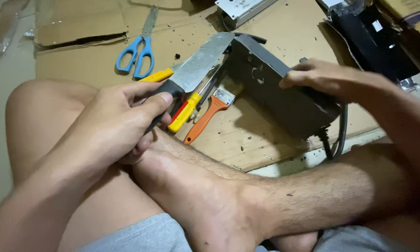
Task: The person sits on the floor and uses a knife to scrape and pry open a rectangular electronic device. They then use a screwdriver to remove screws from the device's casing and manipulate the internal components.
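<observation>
My left hand (119, 123) grips the dark handle of a broad kitchen knife (201, 60), thumb on top. The blade points up and right, its tip against the upper edge of a grey metal box (284, 100). My right hand (329, 79) rests on the box's top right edge and holds it tilted. A black cable (341, 135) hangs from the box's lower right corner. I sit cross-legged, legs bare, under both hands.
Yellow-handled screwdrivers (184, 114) and an orange-handled brush (209, 114) lie on flattened cardboard (79, 60) beside the box. Blue-handled scissors (137, 51) lie farther back. A silver metal unit (240, 9) and a black device (373, 37) sit at the top.
</observation>
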